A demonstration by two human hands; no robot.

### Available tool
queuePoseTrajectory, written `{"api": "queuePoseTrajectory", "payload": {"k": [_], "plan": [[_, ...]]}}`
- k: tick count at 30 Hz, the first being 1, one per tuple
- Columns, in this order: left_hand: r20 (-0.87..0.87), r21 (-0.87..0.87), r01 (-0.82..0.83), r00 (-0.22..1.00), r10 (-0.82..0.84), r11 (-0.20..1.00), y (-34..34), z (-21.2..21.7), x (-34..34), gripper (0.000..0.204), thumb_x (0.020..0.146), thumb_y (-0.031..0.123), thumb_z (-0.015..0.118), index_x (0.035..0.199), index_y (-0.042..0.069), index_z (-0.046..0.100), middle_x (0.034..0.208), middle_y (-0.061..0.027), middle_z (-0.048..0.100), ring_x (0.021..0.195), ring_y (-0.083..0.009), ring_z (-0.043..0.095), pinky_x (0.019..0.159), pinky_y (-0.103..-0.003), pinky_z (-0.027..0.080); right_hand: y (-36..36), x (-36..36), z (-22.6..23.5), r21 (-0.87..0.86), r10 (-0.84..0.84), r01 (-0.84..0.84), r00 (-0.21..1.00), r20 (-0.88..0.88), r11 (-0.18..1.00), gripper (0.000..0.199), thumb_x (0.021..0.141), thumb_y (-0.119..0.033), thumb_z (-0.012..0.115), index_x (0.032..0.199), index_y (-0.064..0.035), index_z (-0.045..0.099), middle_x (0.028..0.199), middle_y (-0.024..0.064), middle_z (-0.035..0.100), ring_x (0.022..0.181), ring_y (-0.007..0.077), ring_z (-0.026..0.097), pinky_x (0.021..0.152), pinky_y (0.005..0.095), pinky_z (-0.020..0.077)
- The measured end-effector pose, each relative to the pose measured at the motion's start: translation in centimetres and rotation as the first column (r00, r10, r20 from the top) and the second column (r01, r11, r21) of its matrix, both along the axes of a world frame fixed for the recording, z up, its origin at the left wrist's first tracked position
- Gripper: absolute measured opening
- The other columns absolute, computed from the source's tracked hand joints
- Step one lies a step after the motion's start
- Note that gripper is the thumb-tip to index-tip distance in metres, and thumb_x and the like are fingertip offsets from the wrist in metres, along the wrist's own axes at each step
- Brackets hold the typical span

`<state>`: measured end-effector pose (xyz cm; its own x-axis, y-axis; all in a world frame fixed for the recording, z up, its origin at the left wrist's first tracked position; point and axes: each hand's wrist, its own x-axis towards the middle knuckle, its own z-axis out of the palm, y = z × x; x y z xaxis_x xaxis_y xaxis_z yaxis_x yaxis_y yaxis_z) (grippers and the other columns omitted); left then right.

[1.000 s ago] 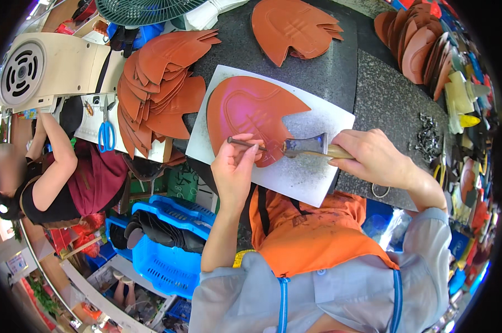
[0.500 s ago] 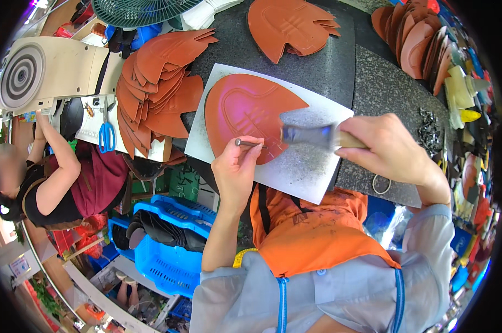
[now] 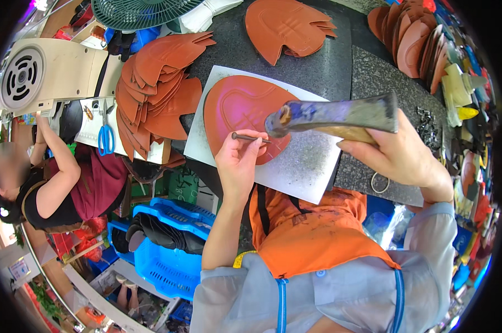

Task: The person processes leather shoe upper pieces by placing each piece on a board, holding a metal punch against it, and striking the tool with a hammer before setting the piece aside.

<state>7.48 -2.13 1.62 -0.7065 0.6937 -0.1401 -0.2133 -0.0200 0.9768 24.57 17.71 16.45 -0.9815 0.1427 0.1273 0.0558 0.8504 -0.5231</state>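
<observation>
The left hand (image 3: 238, 164) pinches a thin rod (image 3: 250, 137) over the lower part of a brown piece (image 3: 231, 108). The piece lies flat on a white board (image 3: 312, 158) on the dark surface (image 3: 337, 66). The right hand (image 3: 403, 158) grips a hammer (image 3: 345, 115) above the board. For a clean strike, hold the rod steady and upright, keep fingertips clear of its top end, and land the hammer face squarely. Whether the rod's tip touches the piece cannot be told. The hammer head hides part of its handle and the piece's right side; some right-hand fingers are out of sight.
</observation>
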Motion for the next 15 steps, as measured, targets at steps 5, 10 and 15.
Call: {"api": "queuePoseTrajectory", "payload": {"k": [5, 10, 15], "plan": [[-0.033, -0.042, 0.012, 0.999, -0.014, 0.999, 0.4, 0.6, 0.1, 0.010, 0.095, -0.003, 0.061, 0.104, -0.002, 0.063, 0.102, -0.0116, 0.071, 0.091, -0.0162, 0.069, 0.079, -0.026, 0.058, 0.4, 0.3, 1.8, -0.053, -0.149, 0.147, 0.988, -0.038, 0.988, 0.030, 0.087, -0.016, 0.071, 0.113, -0.0031, 0.064, 0.077, 0.0154, 0.064, 0.064, 0.0354, 0.061, 0.059, 0.0358, 0.0481], [-0.173, -0.094, 0.036, 0.984, -0.052, 0.995, 0.6, 0.4, 0.5, 0.006, 0.094, -0.003, 0.062, 0.099, -0.002, 0.064, 0.102, -0.0105, 0.072, 0.089, -0.0146, 0.069, 0.078, -0.026, 0.058, -0.4, -0.4, 3.6, -0.272, -0.274, 0.267, 0.962, 0.014, 0.924, 0.031, 0.090, -0.021, 0.067, 0.109, 0.0033, 0.064, 0.088, 0.0106, 0.064, 0.079, 0.0199, 0.062, 0.072, 0.0317, 0.0495], [-0.665, -0.206, -0.012, 0.735, -0.131, 0.979, -0.2, 0.8, 0.7, 0.003, 0.094, -0.005, 0.060, 0.094, -0.003, 0.062, 0.088, -0.0070, 0.068, 0.080, -0.0104, 0.066, 0.069, -0.027, 0.056, -0.5, -0.7, -0.1, 0.180, 0.028, -0.058, 0.986, 0.165, 0.982, 0.026, 0.085, -0.020, 0.071, 0.092, -0.0069, 0.050, 0.070, 0.0108, 0.061, 0.057, 0.0349, 0.062, 0.048, 0.0453, 0.0468]]}}
